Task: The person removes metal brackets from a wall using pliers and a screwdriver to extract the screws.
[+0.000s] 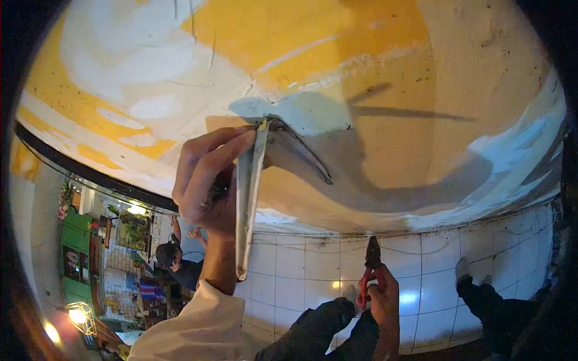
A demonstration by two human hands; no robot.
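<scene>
Against the painted wall (385,72), my left hand (211,174) grips a long, narrow metal bracket (248,204) near its upper end, beside a small yellow bit. A second thin metal arm (301,147) slants down to the right from the same upper end, close to the wall. Lower down, my right hand (383,295) is closed around red-handled pliers (372,259). The dark jaws of the pliers point up towards the wall's bottom edge, apart from the bracket.
White floor tiles (289,259) run along the wall's base. My dark-trousered legs (313,328) are below. Another person (180,265) is at the lower left, near shelves and a green cabinet (75,240). A lit caged lamp (81,316) is at the far lower left. A dark-clothed leg (487,301) shows at right.
</scene>
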